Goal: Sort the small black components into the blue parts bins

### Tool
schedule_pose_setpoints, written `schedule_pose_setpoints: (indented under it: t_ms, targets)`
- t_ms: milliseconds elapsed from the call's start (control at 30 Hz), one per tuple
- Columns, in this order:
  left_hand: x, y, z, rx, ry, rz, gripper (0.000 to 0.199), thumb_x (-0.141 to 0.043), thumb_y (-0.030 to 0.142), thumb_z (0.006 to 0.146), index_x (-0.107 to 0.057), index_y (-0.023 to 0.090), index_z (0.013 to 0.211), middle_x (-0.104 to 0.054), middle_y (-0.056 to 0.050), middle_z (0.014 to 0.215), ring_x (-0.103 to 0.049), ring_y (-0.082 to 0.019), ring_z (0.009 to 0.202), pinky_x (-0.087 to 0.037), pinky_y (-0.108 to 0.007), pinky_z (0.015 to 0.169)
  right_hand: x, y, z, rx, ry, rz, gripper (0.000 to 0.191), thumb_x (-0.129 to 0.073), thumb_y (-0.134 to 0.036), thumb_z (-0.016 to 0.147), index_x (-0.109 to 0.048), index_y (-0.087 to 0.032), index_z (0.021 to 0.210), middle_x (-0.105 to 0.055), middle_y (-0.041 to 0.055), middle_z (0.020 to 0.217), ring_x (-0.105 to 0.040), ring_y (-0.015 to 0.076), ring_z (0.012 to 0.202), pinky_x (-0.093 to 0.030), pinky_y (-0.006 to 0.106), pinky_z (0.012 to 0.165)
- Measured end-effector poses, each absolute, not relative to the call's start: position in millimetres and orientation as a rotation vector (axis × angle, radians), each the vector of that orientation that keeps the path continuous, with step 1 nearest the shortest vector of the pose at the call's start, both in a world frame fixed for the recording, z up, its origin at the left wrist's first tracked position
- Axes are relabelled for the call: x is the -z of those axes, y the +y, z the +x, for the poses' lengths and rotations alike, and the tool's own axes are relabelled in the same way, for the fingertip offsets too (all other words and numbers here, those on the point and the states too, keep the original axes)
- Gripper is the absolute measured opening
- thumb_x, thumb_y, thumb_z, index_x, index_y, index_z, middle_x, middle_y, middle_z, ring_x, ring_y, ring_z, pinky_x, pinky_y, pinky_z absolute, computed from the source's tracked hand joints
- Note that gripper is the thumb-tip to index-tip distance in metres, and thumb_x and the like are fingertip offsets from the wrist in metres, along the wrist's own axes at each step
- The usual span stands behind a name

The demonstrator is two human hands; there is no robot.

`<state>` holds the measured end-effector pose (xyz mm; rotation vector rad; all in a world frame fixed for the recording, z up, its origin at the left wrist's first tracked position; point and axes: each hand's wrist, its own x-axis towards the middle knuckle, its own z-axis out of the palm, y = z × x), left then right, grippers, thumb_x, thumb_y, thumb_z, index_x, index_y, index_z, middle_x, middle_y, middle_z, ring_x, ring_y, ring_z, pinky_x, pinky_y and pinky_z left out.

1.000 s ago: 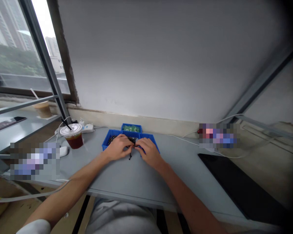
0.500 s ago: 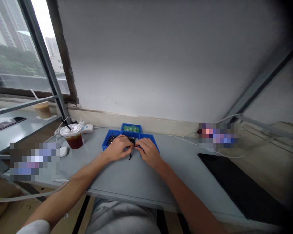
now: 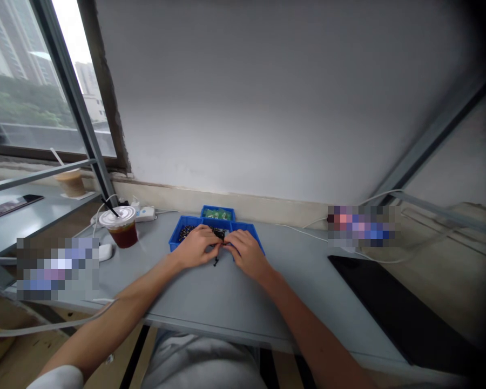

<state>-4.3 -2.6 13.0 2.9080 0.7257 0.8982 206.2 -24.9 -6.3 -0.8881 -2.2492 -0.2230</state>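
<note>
Over the flat grey tabletop (image 3: 210,297), by the blue plastic bins (image 3: 249,229) that seem set close for easy reach, the left hand (image 3: 196,245) and right hand (image 3: 246,250) meet, pinching a thin black part (image 3: 216,261), maybe to steady it.

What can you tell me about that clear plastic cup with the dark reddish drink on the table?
The clear, plastic-looking cup stands upright on the smooth grey table, tapering toward its base and holding a dark reddish-brown drink. A pale round lid covers it; a thin black straw pokes out, slanting up leftward. The bare left hand is apart from it.
</note>
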Motion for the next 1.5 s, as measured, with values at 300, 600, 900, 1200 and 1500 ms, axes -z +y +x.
schedule_pose_setpoints:
  t_ms: [300, 600, 900, 1200, 1500]
  targets:
    - [-14.1, -3.3, -4.1, -0.914, 0.703, 2.905, 0.020, -0.048, 0.021, 0.095, -0.066, 0.017, 0.086, -0.068, -0.004, 0.081, -0.060, -0.016, 0.080, -0.041, -0.033, 0.088, 6.5, -25.7, 206.5, 0.177, -2.230, -0.887, 0.012, -0.054, -0.028, 0.100, -0.061, -0.019, 0.100, -0.069, 0.0075, 0.096, -0.058, 0.0226, 0.089, -0.041, 0.038, 0.079]
    - [-13.8, -3.4, -3.6, -0.877, 0.709, 2.907, 0.021, -0.048, 0.022, 0.095, -0.066, 0.017, 0.085, -0.067, -0.003, 0.079, -0.059, -0.017, 0.079, -0.041, -0.033, 0.089, 6.1, -25.2, 205.4, 0.205, -2.258, -0.924, 0.021, -0.048, -0.028, 0.102, -0.061, -0.019, 0.089, -0.066, 0.0066, 0.089, -0.057, 0.0218, 0.086, -0.040, 0.037, 0.078]
    - [-14.4, -3.8, -3.4, -0.896, 0.705, 2.901, 0.021, -0.047, 0.021, 0.095, -0.066, 0.017, 0.086, -0.067, -0.004, 0.080, -0.059, -0.016, 0.079, -0.041, -0.033, 0.087, 6.7, -27.5, 205.7, 0.151, -2.249, -0.924, 0.014, -0.051, -0.029, 0.101, -0.061, -0.019, 0.100, -0.068, 0.0076, 0.097, -0.059, 0.0226, 0.089, -0.041, 0.037, 0.079]
    - [-12.7, -3.3, -3.1, -0.873, 0.708, 2.915, 0.022, -0.048, 0.021, 0.095, -0.066, 0.016, 0.084, -0.066, -0.003, 0.077, -0.059, -0.016, 0.078, -0.042, -0.034, 0.089, 6.5, -26.3, 205.3, 0.179, -2.287, -0.939, 0.024, -0.046, -0.030, 0.103, -0.063, -0.019, 0.092, -0.067, 0.0068, 0.089, -0.056, 0.0213, 0.085, -0.039, 0.036, 0.077]
    - [-11.0, -3.7, -2.7, -0.902, 0.731, 2.896, 0.023, -0.047, 0.024, 0.099, -0.068, 0.018, 0.093, -0.069, -0.004, 0.084, -0.062, -0.017, 0.083, -0.042, -0.034, 0.090, 5.0, -25.5, 207.0, 0.207, -2.244, -0.941, 0.026, -0.043, -0.028, 0.104, -0.064, -0.019, 0.089, -0.067, 0.0065, 0.088, -0.056, 0.0209, 0.084, -0.038, 0.036, 0.076]
